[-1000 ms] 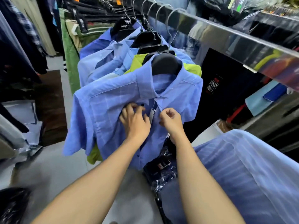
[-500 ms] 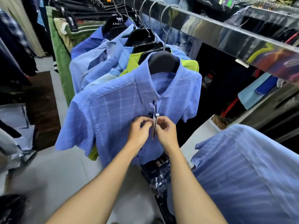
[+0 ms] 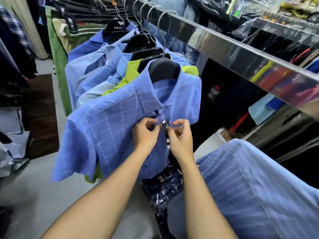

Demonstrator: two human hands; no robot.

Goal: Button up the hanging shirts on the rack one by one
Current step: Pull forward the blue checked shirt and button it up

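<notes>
Head view: since a second ago both hands have closed in at the placket of the front shirt point(image 3: 110, 128), just under the collar, so an upper button seems underway. Left hand point(image 3: 145, 133) and right hand point(image 3: 181, 137) pinch the two front edges, fingers curled tight, tag point(image 3: 166, 125) hanging between them. Other shirts wait behind on the rack point(image 3: 224, 49).

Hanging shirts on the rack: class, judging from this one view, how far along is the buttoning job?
Done: nothing can be confirmed. In hand: the left hand and right hand pinch the front edges of the blue checked shirt just below its collar, beside a hanging tag. Left: its lower front hangs open, and the lime shirt and blue shirts behind wait.
</notes>
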